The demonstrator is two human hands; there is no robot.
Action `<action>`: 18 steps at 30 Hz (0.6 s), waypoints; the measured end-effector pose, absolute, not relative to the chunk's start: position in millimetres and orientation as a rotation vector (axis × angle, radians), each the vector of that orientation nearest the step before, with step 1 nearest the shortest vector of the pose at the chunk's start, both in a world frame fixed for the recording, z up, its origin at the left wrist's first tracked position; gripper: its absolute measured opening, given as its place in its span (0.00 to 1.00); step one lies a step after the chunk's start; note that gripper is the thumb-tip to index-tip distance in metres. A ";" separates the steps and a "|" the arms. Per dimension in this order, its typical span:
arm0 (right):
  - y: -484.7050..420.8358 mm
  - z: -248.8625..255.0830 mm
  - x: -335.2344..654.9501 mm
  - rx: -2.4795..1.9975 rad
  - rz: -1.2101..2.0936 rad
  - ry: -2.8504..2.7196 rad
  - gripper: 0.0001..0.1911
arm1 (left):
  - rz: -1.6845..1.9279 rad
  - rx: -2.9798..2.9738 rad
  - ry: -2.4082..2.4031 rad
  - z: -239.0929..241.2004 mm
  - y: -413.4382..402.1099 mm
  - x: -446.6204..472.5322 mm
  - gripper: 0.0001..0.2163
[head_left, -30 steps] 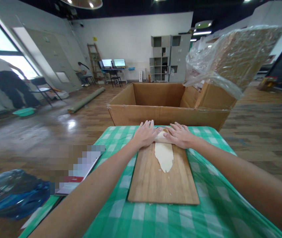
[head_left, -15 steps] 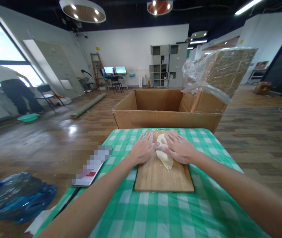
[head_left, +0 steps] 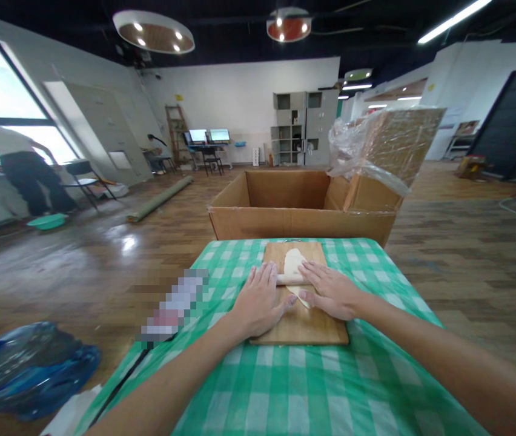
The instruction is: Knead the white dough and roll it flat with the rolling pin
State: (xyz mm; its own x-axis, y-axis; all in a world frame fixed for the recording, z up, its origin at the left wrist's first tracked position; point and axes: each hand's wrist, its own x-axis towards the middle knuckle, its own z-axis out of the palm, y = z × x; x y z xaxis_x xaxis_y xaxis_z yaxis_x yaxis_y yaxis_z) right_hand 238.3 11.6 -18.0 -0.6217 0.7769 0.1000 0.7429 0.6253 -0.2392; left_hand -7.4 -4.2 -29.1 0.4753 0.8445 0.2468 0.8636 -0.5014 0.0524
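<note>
A pale, flattened piece of dough (head_left: 295,261) lies lengthwise on a wooden cutting board (head_left: 301,330). Across it runs a thin rolling pin (head_left: 289,279), visible only between my two hands. My left hand (head_left: 260,301) rests on the pin's left end, fingers stretched forward and dusted with flour. On the right end lies my right hand (head_left: 330,289), its fingers extended flat over the pin and its thumb beside the dough's near tip. Both hands press from above rather than wrapping around the pin, and they cover its ends.
A green-and-white checked cloth (head_left: 262,387) covers the table. A pixelated flat object (head_left: 174,309) with a dark cable sits at the left edge. Beyond stands a large cardboard box (head_left: 303,223). On the floor at left are a blue-tinted plastic bottle (head_left: 31,369) and a bent-over person (head_left: 22,163).
Both hands have drawn back toward me and spread slightly apart, bringing the rolling pin into view between them. More of the dough's far end shows. The camera view has tilted slightly.
</note>
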 end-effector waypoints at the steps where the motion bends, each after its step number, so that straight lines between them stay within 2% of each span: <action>1: 18.9 -17.5 238.2 -1.257 0.282 -2.662 0.44 | -0.370 -2.620 -1.538 -27.8 -0.2 -5.0 0.40; 8: 84.2 -20.2 236.9 -1.358 0.387 -2.630 0.41 | -0.373 -2.585 -1.538 -21.0 44.8 4.6 0.35; 13: 126.5 -25.4 235.4 -1.452 0.390 -2.592 0.42 | -0.354 -2.529 -1.606 -27.5 83.4 6.2 0.39; 18: 167.4 -32.0 231.5 -1.498 0.233 -2.569 0.40 | -0.360 -2.434 -1.698 -35.8 124.2 9.3 0.41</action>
State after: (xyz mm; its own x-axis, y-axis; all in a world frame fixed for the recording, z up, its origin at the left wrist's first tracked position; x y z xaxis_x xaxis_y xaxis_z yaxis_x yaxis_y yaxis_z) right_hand 231.5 167.4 -32.0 -0.4860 0.8720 0.0581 0.8474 0.4864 -0.2130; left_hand 9.3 124.2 -35.8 0.3295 0.9014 0.2809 0.9379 -0.3467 0.0126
